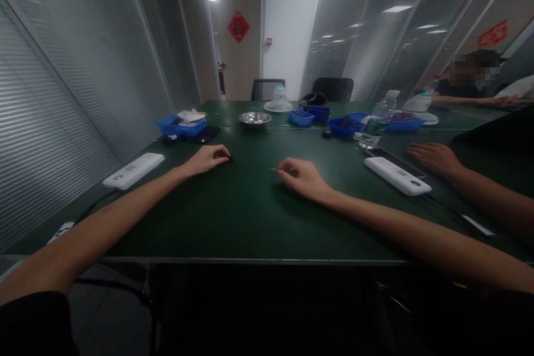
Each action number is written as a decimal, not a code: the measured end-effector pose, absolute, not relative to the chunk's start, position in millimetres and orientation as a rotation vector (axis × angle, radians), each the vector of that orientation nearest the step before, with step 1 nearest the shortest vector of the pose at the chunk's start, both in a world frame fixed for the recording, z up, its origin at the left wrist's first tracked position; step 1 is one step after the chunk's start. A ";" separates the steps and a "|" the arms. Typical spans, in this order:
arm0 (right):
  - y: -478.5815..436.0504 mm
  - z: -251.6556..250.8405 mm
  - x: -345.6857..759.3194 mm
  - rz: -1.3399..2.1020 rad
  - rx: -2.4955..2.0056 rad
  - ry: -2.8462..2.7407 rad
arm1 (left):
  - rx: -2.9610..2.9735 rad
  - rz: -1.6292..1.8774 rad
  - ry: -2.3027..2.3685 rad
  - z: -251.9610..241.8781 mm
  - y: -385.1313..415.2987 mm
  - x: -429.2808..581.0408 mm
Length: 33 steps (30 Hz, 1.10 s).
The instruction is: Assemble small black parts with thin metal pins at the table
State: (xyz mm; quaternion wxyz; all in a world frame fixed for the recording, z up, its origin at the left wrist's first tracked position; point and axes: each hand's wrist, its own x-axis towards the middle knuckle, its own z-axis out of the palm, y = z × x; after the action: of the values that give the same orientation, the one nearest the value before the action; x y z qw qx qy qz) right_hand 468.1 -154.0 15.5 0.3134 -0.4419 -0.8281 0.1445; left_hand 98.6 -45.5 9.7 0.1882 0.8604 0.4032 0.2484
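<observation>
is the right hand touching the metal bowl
No, the right hand holds a thin piece, and the bowl sits farther back on the table.

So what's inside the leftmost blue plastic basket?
Crumpled white material, maybe tissue or plastic, lies on top in the blue plastic basket, with a dark item beside it. Anything beneath them is covered; the basket's bottom is hidden.

Across the worktop point(200, 222)
Holds basket point(189, 129) by left edge, bowl point(249, 123) rightward, bottle point(374, 128) behind phone point(396, 162); faces chairs point(334, 89) beyond far edge.
</observation>
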 end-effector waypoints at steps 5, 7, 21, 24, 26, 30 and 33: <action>-154.3 14.5 467.9 0.372 -1.152 -2.200 | 2.015 0.919 1.526 8.0 -9.0 35.6; -153.9 14.0 467.9 0.365 -1.145 -2.206 | 1.859 0.972 1.564 7.9 0.2 13.8; -154.3 14.1 467.8 0.360 -1.110 -2.228 | 1.716 0.991 1.712 16.0 3.0 -8.0; -155.3 15.4 467.8 0.375 -1.108 -2.238 | 1.798 1.015 1.734 12.0 5.2 -9.6; -156.0 16.4 467.6 0.373 -1.109 -2.246 | 1.845 1.010 1.745 9.5 7.9 -12.5; -156.0 16.7 467.0 0.364 -1.112 -2.252 | 1.873 0.990 1.741 8.0 10.2 -15.8; -155.3 15.9 466.9 0.365 -1.116 -2.250 | 1.867 0.992 1.770 9.8 8.5 -15.4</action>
State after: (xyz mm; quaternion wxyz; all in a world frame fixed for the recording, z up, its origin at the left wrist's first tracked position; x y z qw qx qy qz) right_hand 466.9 -155.3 15.9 0.2973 -0.4199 -0.8465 0.1372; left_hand -15.4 8.5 9.8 0.1911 0.6647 0.6301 0.3531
